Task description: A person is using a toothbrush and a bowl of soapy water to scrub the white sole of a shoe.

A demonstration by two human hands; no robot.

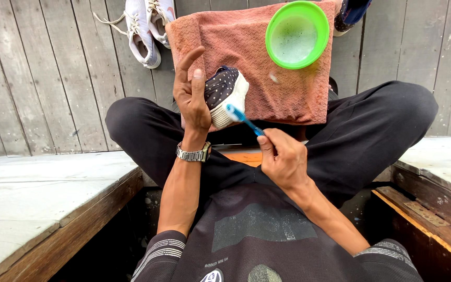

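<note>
Head view: left hand [191, 96] grips a dotted navy sneaker [225, 94] over the pink towel [267, 62]; right hand [283, 156] pinches a blue toothbrush [242, 119] at its white sole. Scrubbing seems underway. Soapy green bowl [297, 34] sits far right.

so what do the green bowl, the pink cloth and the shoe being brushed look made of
The round bright green bowl looks like plastic: smooth, evenly coloured, slightly see-through at the rim. The dusty pink cloth looks like woven cotton towelling, matte with a zigzag texture. The dark white-dotted shoe in the left hand seems fabric on top, with an off-white ribbed sole, probably rubber. The blue toothbrush in the right hand looks plastic.
</note>
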